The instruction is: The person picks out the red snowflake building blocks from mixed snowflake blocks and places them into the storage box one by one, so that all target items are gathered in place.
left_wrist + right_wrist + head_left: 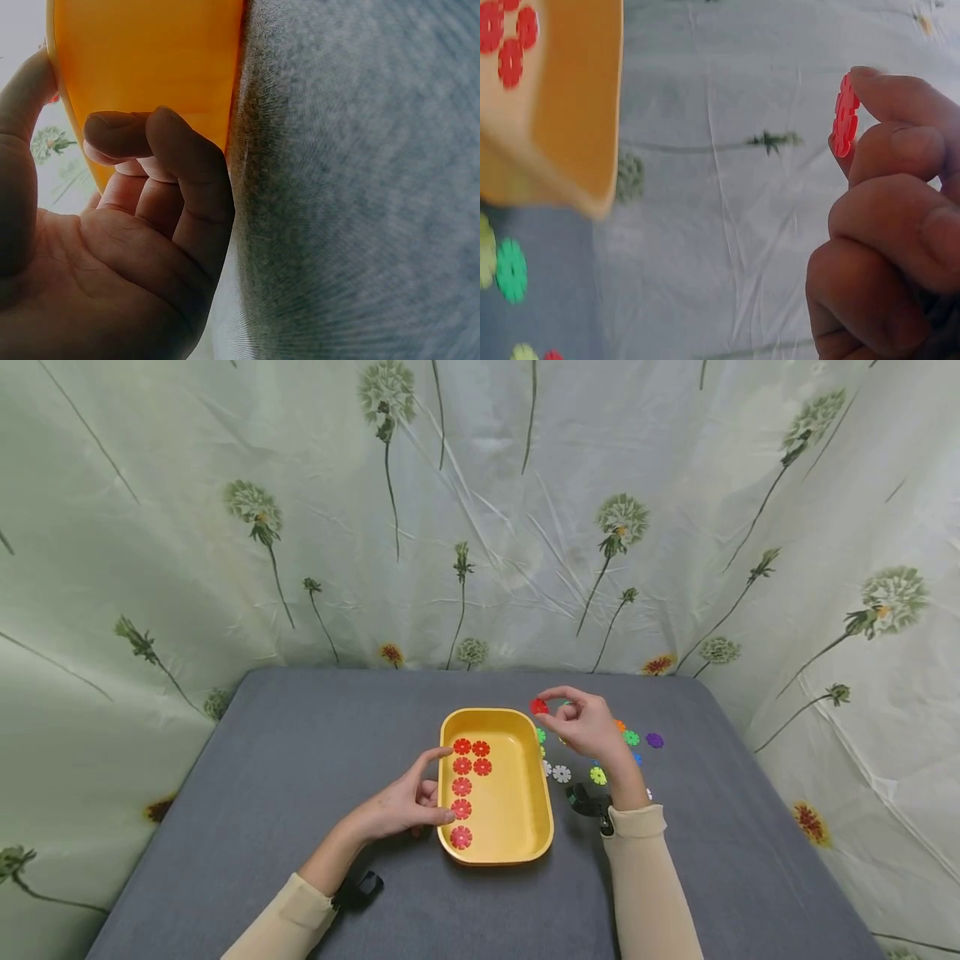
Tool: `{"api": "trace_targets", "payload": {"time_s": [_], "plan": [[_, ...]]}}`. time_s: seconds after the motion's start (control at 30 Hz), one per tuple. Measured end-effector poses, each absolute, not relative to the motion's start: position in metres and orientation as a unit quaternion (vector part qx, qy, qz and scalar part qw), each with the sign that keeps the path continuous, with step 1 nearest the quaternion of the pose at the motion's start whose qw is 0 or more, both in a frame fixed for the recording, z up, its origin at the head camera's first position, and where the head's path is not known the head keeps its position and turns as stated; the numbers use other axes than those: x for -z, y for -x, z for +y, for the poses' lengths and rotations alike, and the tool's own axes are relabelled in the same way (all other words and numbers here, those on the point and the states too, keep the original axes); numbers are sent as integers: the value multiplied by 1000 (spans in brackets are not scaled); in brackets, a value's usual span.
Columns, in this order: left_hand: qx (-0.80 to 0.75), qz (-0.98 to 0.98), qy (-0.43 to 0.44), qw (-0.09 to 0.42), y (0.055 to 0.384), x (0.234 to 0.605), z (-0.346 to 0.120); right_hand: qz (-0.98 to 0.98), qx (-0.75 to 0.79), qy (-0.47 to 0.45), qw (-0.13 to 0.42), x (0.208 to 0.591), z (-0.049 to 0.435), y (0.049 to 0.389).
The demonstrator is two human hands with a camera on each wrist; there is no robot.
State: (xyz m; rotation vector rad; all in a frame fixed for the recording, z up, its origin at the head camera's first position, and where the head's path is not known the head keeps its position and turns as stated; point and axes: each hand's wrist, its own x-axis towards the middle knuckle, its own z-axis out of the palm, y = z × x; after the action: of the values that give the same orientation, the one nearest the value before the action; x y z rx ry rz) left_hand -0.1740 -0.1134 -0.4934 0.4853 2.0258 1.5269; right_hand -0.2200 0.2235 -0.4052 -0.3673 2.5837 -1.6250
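A yellow tray (517,810) lies on the grey table, with several red snowflake discs (462,787) set along its left side in a long column and a short second one. My left hand (401,797) grips the tray's left wall, index finger and thumb over the rim; the other fingers curl against the outside, as the left wrist view shows. Beyond the tray's upper right corner, my right hand (588,727) pinches one red snowflake disc (846,116) by its edges between thumb and index finger. That disc is held above the table, apart from the tray.
Loose snowflake discs lie right of the tray, partly behind the right hand and wrist: white (561,773), yellow-green (597,775), green (632,738), purple (655,740) and others. A curtain with dandelion print (480,527) hangs behind the grey tabletop (315,735).
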Motion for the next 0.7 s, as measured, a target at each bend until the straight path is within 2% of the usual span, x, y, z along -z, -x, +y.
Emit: {"api": "trace_targets", "payload": {"time_s": [0.23,0.7], "plan": [[-569,754,-174,278,175,496,-112,848,506,152,36,414,192,219],[-570,751,-174,284,175,493,-112,865,420,251,110,448,152,221]]}}
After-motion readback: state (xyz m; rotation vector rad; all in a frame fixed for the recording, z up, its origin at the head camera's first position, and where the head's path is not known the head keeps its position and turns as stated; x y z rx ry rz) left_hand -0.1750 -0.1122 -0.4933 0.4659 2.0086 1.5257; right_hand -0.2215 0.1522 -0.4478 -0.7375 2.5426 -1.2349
